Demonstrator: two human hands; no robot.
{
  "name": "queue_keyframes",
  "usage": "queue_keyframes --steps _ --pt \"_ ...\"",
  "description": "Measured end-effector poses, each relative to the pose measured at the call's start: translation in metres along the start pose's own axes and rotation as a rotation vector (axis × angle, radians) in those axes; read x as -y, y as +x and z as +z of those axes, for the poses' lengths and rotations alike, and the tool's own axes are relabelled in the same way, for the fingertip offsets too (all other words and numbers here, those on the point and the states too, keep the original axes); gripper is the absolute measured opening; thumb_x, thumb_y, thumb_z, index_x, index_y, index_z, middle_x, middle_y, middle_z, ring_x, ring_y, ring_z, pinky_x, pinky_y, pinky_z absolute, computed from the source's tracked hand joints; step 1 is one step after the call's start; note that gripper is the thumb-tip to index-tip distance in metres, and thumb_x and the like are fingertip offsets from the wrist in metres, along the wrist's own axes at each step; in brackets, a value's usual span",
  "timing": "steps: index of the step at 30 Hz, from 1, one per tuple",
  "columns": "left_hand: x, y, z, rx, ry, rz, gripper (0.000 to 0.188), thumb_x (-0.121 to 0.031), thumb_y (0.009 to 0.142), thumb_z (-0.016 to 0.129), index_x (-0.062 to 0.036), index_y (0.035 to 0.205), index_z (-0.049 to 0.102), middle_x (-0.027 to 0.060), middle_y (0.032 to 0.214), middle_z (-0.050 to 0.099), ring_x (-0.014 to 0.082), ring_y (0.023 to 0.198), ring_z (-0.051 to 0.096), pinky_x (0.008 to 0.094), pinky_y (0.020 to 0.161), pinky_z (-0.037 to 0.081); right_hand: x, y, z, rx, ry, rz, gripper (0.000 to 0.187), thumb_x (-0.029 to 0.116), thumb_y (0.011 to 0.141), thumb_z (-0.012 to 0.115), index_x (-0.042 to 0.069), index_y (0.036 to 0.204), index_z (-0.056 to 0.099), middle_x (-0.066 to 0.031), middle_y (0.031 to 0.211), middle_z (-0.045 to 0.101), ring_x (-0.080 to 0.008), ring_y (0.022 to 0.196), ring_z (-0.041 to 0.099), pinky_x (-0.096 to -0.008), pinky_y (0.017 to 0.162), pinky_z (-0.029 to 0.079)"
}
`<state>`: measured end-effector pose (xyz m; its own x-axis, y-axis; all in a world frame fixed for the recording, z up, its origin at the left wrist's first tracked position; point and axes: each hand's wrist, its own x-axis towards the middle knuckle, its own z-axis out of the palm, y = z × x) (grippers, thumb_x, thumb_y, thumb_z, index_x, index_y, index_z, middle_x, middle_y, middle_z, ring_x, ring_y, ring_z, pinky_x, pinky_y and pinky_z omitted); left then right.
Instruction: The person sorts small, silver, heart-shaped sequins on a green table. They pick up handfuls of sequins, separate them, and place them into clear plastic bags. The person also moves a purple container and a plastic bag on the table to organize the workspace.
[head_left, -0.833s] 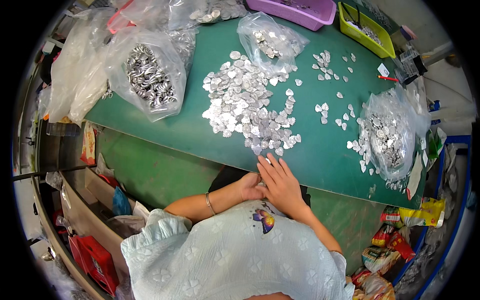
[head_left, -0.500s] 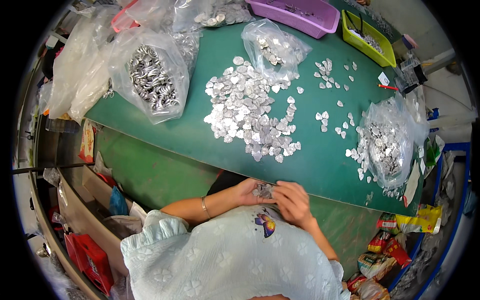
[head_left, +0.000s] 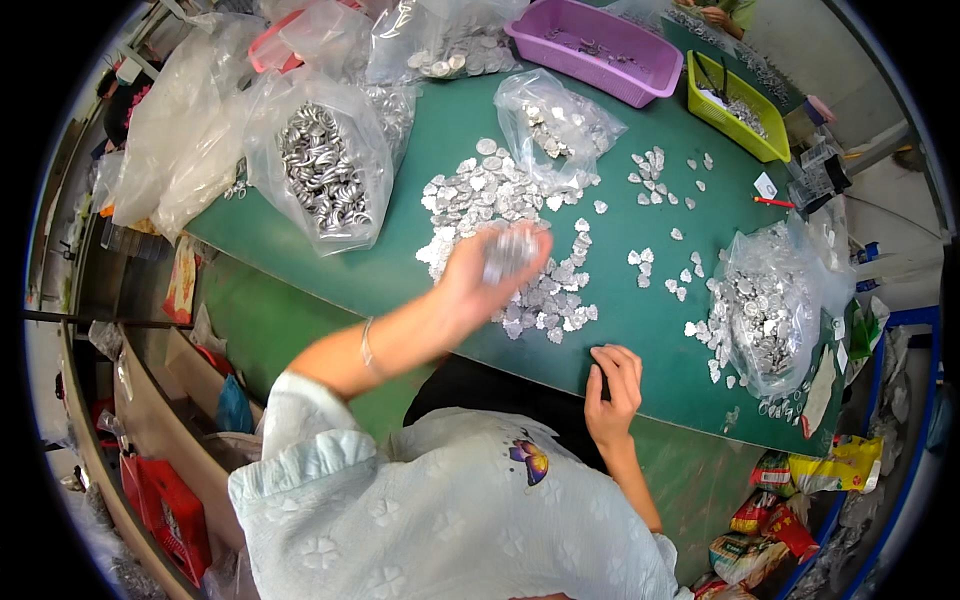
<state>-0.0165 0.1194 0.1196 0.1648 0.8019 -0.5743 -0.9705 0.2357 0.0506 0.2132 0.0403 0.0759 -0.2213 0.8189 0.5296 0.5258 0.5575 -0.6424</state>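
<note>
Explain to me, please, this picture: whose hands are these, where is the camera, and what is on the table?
There is no machine: these are a person's bare hands, seen from above through a wide fisheye camera worn on the head, so straight edges look bent. The left hand, over the pile, holds blurred silvery pieces. The right hand is at the table edge, fingers bent; I see nothing held. On the green flat table are a pile of small silvery flat pieces, filled clear plastic bags and a purple plastic basket.
</note>
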Motion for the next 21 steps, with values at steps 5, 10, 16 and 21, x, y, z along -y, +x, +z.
queue_keyframes --steps 5,10,16,21 --pt "-0.027 0.106 0.104 0.123 0.466 0.454 0.031 -0.016 0.096 0.03 0.005 0.114 0.045 0.0228 0.116 0.051 0.034 0.111 0.049 0.0515 0.1 0.039 -0.004 0.002 -0.002 -0.006 -0.011 0.027 0.019 -0.008 0.076 0.06 -0.003 0.095 0.063 -0.015 0.096 0.061 -0.0322 0.092 0.057 -0.0389 0.082 0.045" --pt "-0.019 0.108 0.105 0.091 0.562 0.533 0.036 -0.011 0.094 0.035 0.008 0.124 0.039 0.0217 0.125 0.049 0.0324 0.121 0.045 0.0448 0.107 0.031 -0.004 0.005 -0.005 0.029 0.053 0.102 0.018 -0.007 0.077 0.059 -0.004 0.095 0.063 -0.0157 0.095 0.061 -0.0318 0.092 0.057 -0.0387 0.083 0.046" --pt "-0.006 0.022 0.023 0.448 1.345 0.644 0.035 -0.01 0.092 0.046 0.0042 0.123 0.05 0.0155 0.136 0.045 0.0222 0.125 0.044 0.0366 0.106 0.034 -0.009 0.035 -0.014 0.267 0.034 0.086 0.031 0.0 0.077 0.063 -0.001 0.107 0.061 -0.0144 0.115 0.061 -0.034 0.115 0.052 -0.0413 0.098 0.04" --pt "0.007 -0.037 -0.032 0.602 2.347 0.869 0.039 -0.012 0.085 0.062 0.0041 0.119 0.053 0.0196 0.137 0.041 0.0302 0.128 0.041 0.0512 0.104 0.031 -0.024 0.092 0.004 0.515 0.008 -0.082 0.053 0.018 0.077 0.071 0.005 0.125 0.053 -0.0108 0.135 0.048 -0.0362 0.13 0.037 -0.0456 0.103 0.033"
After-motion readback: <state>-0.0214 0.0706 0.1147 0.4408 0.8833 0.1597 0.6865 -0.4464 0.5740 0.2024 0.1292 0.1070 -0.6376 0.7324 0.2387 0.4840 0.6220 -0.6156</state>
